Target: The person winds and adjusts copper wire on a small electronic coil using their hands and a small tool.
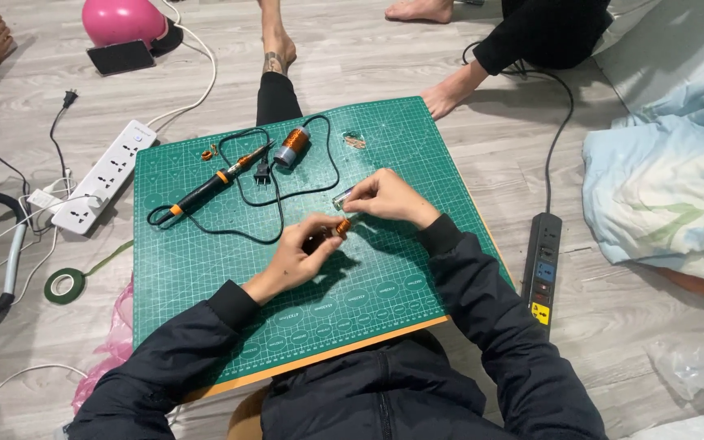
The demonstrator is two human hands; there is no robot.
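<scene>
Head view, looking straight down: the left hand (295, 257) is closed on a small dark part with an orange copper-coloured winding (337, 229) at its upper right end, pinched between thumb and fingers just above the green cutting mat (205, 253). The right hand (386, 198) sits just up and to the right of it, fingertips pressed together on a small clear, shiny piece (342, 197); what that piece is cannot be told. The two hands almost meet at the winding.

The wound part's long axis runs diagonally, from lower left inside the left palm toward upper right, with the orange end pointing at the right hand. As a judgement, the work is midway: a winding already sits on the part, yet both hands are busy at it.

Farther out from the left hand, up and to the left, a soldering iron (213, 181) with black and orange handle lies on the mat, nobody holding it, its black cord (287, 195) looped around a spool of copper wire (292, 145). Beyond the mat's left edge are a white power strip (106, 175) and a roll of green tape (64, 285). Right of the right hand, off the mat, lies a black power strip (543, 265).
</scene>
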